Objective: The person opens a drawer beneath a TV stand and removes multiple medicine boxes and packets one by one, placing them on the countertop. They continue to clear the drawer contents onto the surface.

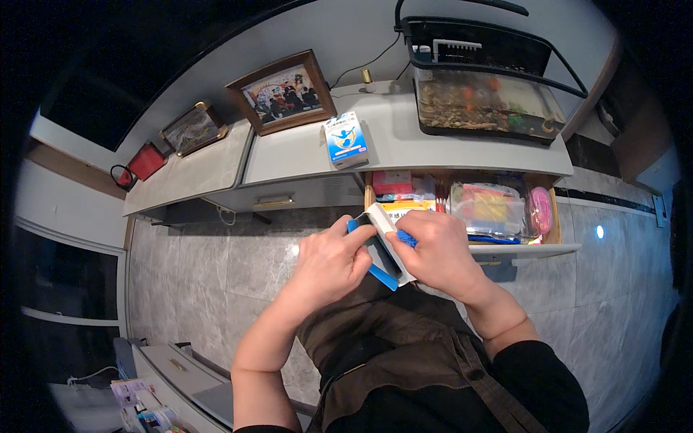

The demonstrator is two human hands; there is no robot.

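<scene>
My left hand (pixel 330 257) grips the blue strip (pixel 385 277) along one side of a flat box-like case (pixel 399 268). The case has a white edge and a dark inner face; its exact kind cannot be told. My right hand (pixel 433 249) is closed around the white edge. A textured blue piece (pixel 407 238), possibly cloth, shows beside the right thumb. Both hands are in front of the brown apron, near an open drawer (pixel 525 249). Beyond the hands, a white and blue medicine carton (pixel 345 142) stands on the white cabinet top (pixel 292 160).
The drawer holds a pink box (pixel 392 182), a yellow and white packet (pixel 406 206), a clear plastic container (pixel 490 211) and a pink case (pixel 540 210). A fish tank (pixel 487 103) stands at the cabinet's right, a framed photo (pixel 284 93) further left. Grey tiles (pixel 206 260) cover the floor.
</scene>
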